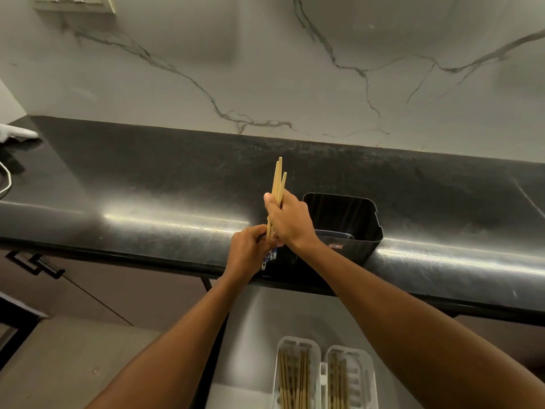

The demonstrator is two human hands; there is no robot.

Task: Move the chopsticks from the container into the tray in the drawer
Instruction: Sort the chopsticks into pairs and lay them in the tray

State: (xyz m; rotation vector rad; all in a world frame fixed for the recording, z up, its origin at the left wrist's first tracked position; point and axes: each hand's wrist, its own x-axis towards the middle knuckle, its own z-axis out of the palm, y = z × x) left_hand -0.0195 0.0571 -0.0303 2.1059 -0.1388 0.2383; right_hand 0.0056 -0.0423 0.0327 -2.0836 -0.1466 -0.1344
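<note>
Hands [290, 219] [247, 250] grip slender wooden chopsticks [277, 181] beside glossy black container [343, 222].

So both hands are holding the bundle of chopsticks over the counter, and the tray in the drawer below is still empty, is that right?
Not quite: in the head view the tray already holds chopsticks in both compartments. Both the left hand and right hand do grip the bundle of chopsticks over the counter.

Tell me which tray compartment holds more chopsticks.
The left compartment: its chopsticks fill it nearly across, while the right compartment shows fewer, with bare white slots beside them.
</note>
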